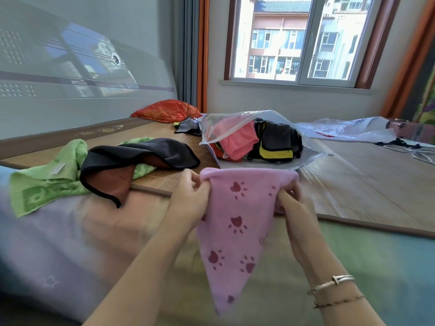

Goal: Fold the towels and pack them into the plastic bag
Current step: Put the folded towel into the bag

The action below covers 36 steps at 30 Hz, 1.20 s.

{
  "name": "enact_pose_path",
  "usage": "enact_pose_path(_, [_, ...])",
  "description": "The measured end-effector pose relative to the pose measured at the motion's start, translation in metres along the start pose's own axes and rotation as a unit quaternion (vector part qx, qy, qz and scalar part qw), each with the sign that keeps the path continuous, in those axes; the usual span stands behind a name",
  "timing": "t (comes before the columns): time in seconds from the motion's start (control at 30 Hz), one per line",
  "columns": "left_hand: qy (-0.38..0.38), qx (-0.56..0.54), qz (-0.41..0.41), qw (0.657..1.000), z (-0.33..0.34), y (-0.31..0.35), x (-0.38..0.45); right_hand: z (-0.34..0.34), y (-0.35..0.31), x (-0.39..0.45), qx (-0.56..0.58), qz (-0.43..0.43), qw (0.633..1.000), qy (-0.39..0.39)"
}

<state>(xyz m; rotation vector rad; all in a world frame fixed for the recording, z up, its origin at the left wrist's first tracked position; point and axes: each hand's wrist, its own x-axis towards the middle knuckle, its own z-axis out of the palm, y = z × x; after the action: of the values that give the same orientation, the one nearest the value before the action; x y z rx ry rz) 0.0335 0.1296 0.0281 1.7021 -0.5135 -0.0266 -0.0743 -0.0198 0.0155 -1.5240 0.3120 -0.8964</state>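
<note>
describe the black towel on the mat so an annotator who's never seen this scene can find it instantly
Start at the bamboo mat covering the bed, then go to its near-left edge, left of the clear plastic bag. The black towel lies there crumpled, draped over a green towel. Unlike its neighbours, it is dark with black piping and a rust-brown underside showing.

The towel (237, 222) is pink with darker red paw prints. The green towel (42, 184) has a woven pattern at its edge. The dark cloth (141, 156) is grey, brown beneath, black-edged. In the clear bag (226, 123): coral, grey and yellow towels. The pillow (164, 110) is orange-red.
</note>
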Motion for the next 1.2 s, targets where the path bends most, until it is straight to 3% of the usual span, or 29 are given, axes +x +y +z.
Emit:
enact_pose_path(0.13, [0.007, -0.004, -0.007, 1.000, -0.001, -0.006, 0.015, -0.020, 0.001, 0.010, 0.064, 0.023, 0.998, -0.010])
enact_pose_path(0.27, [0.003, -0.025, -0.040, 0.999, 0.000, -0.013, 0.027, -0.034, -0.003, 0.011, 0.176, 0.119, 0.964, -0.162])
enact_pose_path(0.33, [0.004, -0.055, -0.083, 0.995, 0.001, -0.011, 0.031, -0.038, -0.004, 0.008, 0.142, 0.190, 0.948, -0.214])
enact_pose_path(0.5, [-0.034, -0.159, -0.150, 0.975, -0.001, -0.006, 0.033, -0.042, 0.003, 0.009, 0.036, 0.299, 0.921, -0.247])
enact_pose_path(0.63, [-0.064, -0.279, -0.148, 0.947, -0.008, -0.007, 0.039, -0.043, 0.001, 0.014, 0.026, 0.301, 0.915, -0.268])
enact_pose_path(0.7, [-0.115, -0.383, -0.108, 0.910, -0.008, -0.002, 0.038, -0.042, -0.002, 0.015, 0.021, 0.278, 0.916, -0.290])
enact_pose_path(0.77, [-0.158, -0.458, -0.061, 0.873, -0.005, -0.001, 0.037, -0.038, -0.002, 0.019, 0.086, 0.232, 0.932, -0.266])
enact_pose_path(0.8, [-0.165, -0.457, -0.055, 0.872, -0.004, -0.002, 0.038, -0.035, -0.002, 0.022, 0.140, 0.208, 0.940, -0.230])
enact_pose_path(0.87, [-0.135, -0.310, -0.043, 0.940, 0.001, -0.013, 0.042, -0.032, 0.002, 0.027, 0.187, 0.162, 0.962, -0.118])
enact_pose_path(0.9, [-0.091, -0.166, -0.025, 0.981, 0.002, -0.020, 0.043, -0.030, 0.005, 0.029, 0.172, 0.152, 0.971, -0.063])
enact_pose_path(0.93, [-0.027, -0.026, -0.005, 0.999, 0.003, -0.028, 0.042, -0.030, 0.009, 0.031, 0.131, 0.146, 0.981, -0.014])
enact_pose_path(1.0, [0.066, 0.130, 0.011, 0.989, 0.001, -0.035, 0.037, -0.032, 0.018, 0.033, 0.033, 0.141, 0.988, 0.049])
enact_pose_path(1.03, [0.065, 0.156, -0.001, 0.986, 0.001, -0.035, 0.032, -0.033, 0.020, 0.033, 0.009, 0.140, 0.988, 0.063])
enact_pose_path(1.2, [-0.083, 0.290, -0.089, 0.949, 0.013, -0.031, 0.015, -0.030, 0.018, 0.031, -0.016, 0.096, 0.992, 0.084])
